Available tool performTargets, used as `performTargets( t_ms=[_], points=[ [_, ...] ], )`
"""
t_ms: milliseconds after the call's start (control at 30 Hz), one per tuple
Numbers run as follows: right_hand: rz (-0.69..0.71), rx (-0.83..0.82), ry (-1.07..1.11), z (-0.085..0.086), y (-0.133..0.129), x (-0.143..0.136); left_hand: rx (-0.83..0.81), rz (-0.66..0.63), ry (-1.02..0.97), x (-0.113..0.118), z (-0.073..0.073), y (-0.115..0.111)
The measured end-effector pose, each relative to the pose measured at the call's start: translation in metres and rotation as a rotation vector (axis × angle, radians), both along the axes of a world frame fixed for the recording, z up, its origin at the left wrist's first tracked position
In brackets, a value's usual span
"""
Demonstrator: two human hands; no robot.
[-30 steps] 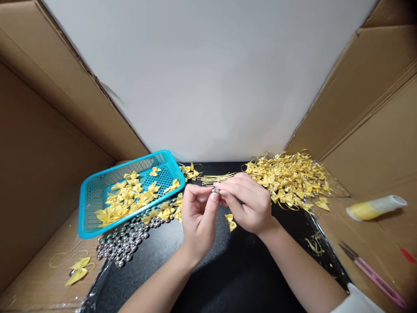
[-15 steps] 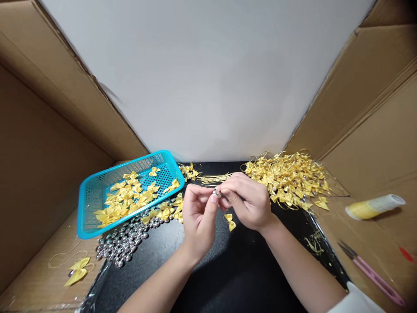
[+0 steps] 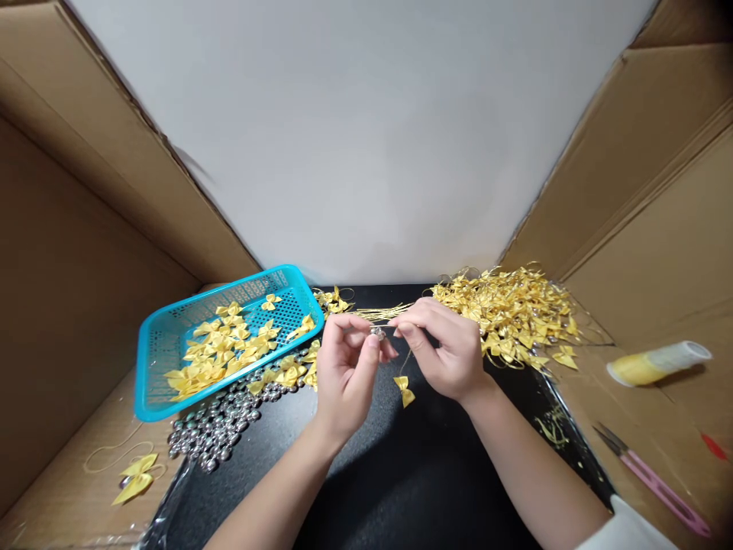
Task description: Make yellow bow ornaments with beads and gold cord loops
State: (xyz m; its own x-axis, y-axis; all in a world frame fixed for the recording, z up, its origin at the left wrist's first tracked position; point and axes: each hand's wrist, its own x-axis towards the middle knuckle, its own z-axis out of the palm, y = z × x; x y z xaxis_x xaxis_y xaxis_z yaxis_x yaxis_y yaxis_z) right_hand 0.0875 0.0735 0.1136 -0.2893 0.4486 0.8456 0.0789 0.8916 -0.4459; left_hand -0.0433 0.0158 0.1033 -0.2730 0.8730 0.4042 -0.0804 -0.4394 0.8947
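Between the thumb and fingers of my left hand (image 3: 350, 367) is a small silver bell (image 3: 378, 333). My right hand (image 3: 440, 344), just to the right, pinches a thin gold cord (image 3: 382, 326) that runs across to the bell. A loose end of cord hangs under my right fingers. Below the hands a single yellow bow (image 3: 405, 391) lies on the black surface (image 3: 395, 473). Behind them lies a bundle of straight gold cords (image 3: 381, 313).
A turquoise basket (image 3: 150, 382) of yellow bows stands at the left, beside a heap of silver bells (image 3: 214, 428). At the right are a pile of bows with cords (image 3: 509, 313), a yellow-white tube (image 3: 658, 362) and pink-handled scissors (image 3: 658, 481). Cardboard walls flank both sides.
My right hand has moved slightly right, away from my left, and a stretch of cord now shows between them. The bell has shifted slightly left with my left hand.
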Motion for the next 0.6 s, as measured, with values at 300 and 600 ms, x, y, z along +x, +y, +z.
performTargets(
  t_ms=[300, 600],
  points=[
    [0.034, -0.051, 0.002, 0.0012, -0.0057, -0.0026, 0.019, -0.039, -0.042, 0.0038, 0.0000, -0.0040],
    [0.013, 0.004, 0.002, 0.0023, -0.0070, -0.0029, 0.055, 0.025, -0.018, 0.0054, -0.0011, -0.0043]
  ],
)
